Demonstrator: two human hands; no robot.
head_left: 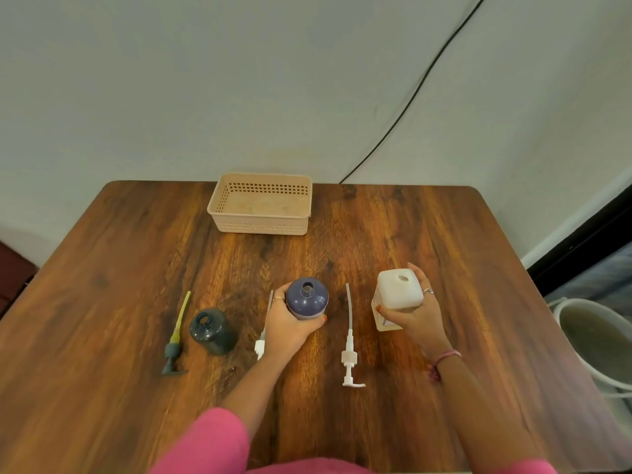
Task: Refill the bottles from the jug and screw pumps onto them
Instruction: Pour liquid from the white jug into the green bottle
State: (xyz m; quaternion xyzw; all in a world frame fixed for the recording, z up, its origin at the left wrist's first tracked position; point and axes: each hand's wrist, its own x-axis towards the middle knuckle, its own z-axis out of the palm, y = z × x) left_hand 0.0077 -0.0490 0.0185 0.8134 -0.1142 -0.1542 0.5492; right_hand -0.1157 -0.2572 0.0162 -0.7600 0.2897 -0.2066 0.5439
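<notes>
Wooden table (136,268): left hand (285,331) grips open purple bottle (306,298); right hand (415,311) grips uncapped jug (396,295) beside it. Step: pouring imminent. Next: tilt jug's mouth over bottle's neck.

Home room, wooden table (136,268), plastic basket (219,213), bucket (561,313)

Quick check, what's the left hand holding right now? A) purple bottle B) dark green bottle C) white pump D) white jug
A: the left hand is wrapped around the open-necked purple bottle, while the right hand grips the white jug.
</notes>
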